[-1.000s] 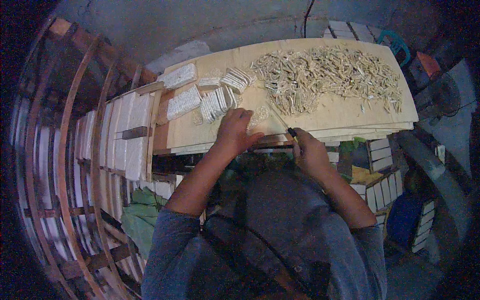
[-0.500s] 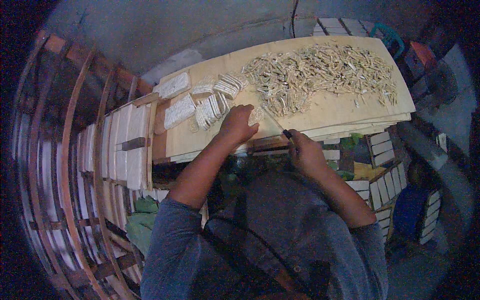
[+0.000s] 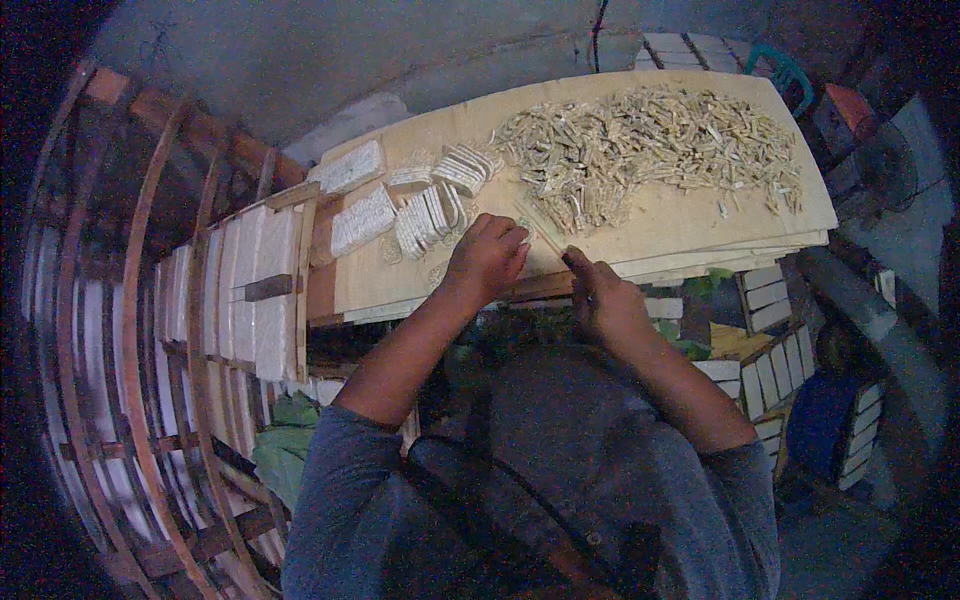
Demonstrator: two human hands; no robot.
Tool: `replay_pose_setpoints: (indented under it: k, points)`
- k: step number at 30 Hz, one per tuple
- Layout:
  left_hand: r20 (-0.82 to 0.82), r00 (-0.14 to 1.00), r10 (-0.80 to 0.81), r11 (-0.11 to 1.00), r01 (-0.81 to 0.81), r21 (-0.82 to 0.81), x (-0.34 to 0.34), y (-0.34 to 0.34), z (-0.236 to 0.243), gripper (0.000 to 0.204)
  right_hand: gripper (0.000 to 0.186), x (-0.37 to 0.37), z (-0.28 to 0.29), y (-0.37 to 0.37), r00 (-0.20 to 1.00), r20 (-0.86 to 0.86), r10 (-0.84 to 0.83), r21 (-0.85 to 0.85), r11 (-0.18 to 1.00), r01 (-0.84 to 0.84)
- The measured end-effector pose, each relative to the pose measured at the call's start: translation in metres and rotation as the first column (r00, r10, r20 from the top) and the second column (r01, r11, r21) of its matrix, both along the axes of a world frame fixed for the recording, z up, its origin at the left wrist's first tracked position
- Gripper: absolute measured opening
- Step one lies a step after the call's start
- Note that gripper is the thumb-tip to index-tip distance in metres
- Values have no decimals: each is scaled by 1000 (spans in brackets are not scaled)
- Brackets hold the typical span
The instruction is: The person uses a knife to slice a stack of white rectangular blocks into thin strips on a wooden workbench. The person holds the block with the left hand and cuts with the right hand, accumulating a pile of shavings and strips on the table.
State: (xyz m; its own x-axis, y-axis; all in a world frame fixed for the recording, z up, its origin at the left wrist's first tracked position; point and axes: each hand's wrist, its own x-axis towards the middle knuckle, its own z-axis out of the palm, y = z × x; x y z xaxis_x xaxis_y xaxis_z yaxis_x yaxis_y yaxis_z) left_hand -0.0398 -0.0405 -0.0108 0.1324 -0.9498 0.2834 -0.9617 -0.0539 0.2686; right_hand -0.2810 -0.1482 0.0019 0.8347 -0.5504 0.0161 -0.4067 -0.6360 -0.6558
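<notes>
My right hand [image 3: 610,300] grips a knife [image 3: 545,230] by its dark handle, the blade pointing up and left over the wooden board [image 3: 680,215]. Close to the blade, my left hand [image 3: 488,257] is closed, its fingers curled down at the board; what lies under the fingertips is too small and blurred to tell. Left of that hand are curved rows of sliced tempeh [image 3: 425,220], white-edged and leaning together. Two whole tempeh blocks, a nearer one [image 3: 362,222] and a farther one [image 3: 352,167], lie at the board's left. Beyond the knife spreads a heap of cut tempeh sticks [image 3: 640,145].
A wooden rack [image 3: 150,330] with white slabs stands on the left, and green leaves [image 3: 285,435] hang below it. More white blocks in trays [image 3: 775,370] are at the lower right. A teal chair [image 3: 785,75] stands behind the board, against a grey wall [image 3: 450,55].
My left fingers have curled in and shifted slightly right, toward the blade. The pale piece beside them is now mostly hidden. My right hand still holds the knife, little moved.
</notes>
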Motion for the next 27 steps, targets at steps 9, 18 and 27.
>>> replay_pose_setpoints:
  k: [9,18,27]
  points:
    - [25,999,42,998,-41,-42,-9,-1,2,27,67,31,-13,3,994,-91,61,-30,997,-64]
    - [42,997,67,997,-65,-52,-10,2,-7,25,68,-17,-24,6,994,-49,98,-141,985,-104]
    - [30,998,48,994,-45,-99,-6,1,-12,21,75,20,-16,10,976,-191,104,-77,990,-120]
